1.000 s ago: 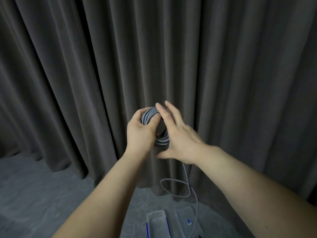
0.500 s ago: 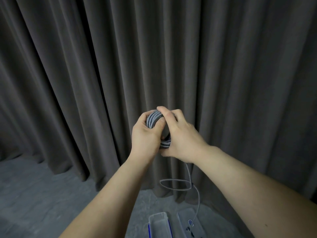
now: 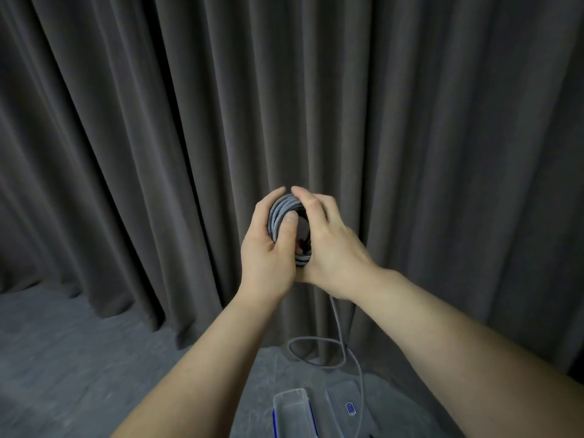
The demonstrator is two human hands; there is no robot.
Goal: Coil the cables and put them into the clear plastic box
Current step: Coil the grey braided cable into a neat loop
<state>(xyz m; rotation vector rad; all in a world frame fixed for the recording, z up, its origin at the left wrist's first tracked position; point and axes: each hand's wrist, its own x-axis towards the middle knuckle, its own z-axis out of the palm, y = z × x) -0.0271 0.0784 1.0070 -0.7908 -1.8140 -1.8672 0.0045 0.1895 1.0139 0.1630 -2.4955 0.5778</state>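
Observation:
A grey braided cable coil [image 3: 279,213] is held up in front of the curtain. My left hand [image 3: 268,254] grips the coil from the left, thumb pressed across its strands. My right hand [image 3: 328,245] wraps over the coil's right side, fingers curled along its top. The cable's loose tail [image 3: 339,346] hangs down from under my right hand, makes one loop and runs toward the floor. The clear plastic box [image 3: 292,409] with blue trim stands open on the floor at the bottom edge.
The box's clear lid [image 3: 346,406], with a small blue mark, lies right of the box. A dark pleated curtain [image 3: 189,121] fills the background. Grey floor [image 3: 63,358] spreads out to the left.
My right hand's fingers went from stretched out to curled over the coil's top. The hanging tail has grown shorter, and both hands have shifted slightly right.

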